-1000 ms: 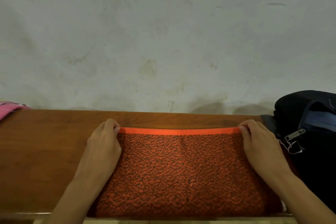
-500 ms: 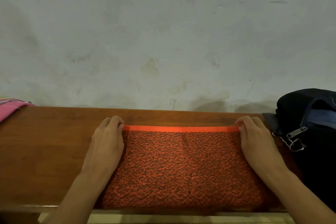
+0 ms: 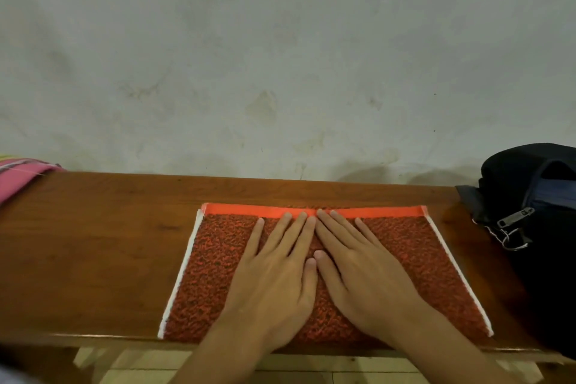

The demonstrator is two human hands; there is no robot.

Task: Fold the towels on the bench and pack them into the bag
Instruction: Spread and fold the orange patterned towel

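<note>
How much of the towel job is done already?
Not much. The orange towel lies folded flat on the bench; the left hand and right hand press it flat at the middle. It isn't in the bag yet, and pink cloth, maybe another towel, waits at the far left.

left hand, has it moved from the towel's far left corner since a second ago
Yes. The left hand has slid right along the orange towel, from its far left corner to its middle, lying flat beside the right hand.
</note>
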